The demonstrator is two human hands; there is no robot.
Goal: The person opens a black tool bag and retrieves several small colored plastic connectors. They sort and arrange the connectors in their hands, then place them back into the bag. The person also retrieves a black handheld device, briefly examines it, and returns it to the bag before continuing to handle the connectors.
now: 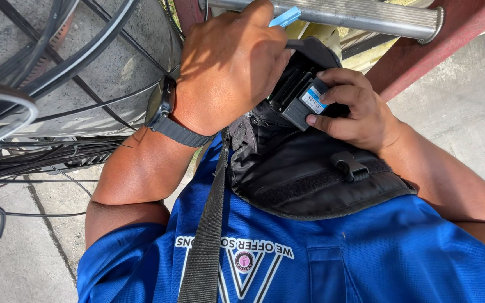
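1. Centrally, a small black boxy device with a blue-and-white label sits at the open mouth of a black fabric pouch worn against the person's chest, half in and half out of it.
2. The right hand is closed around the device, thumb pressed along its lower edge and fingers wrapped over its top and far side.
3. The left hand, wearing a dark wristwatch, is curled narrow above the pouch; a thin light-blue strip pokes out beyond its fingertips, apparently pinched there, though the grip itself is hidden.
4. By the look of it, the step in hand is handling the device at the pouch opening; whether it is going in or coming out cannot be told. Either way, the right hand needs a firm hold while the pouch mouth stays open.
5. A grey strap crosses a blue shirt below the pouch.
6. Further out, a ribbed metal rung and red rail run across the top, with bundled black cables on the left above concrete ground.
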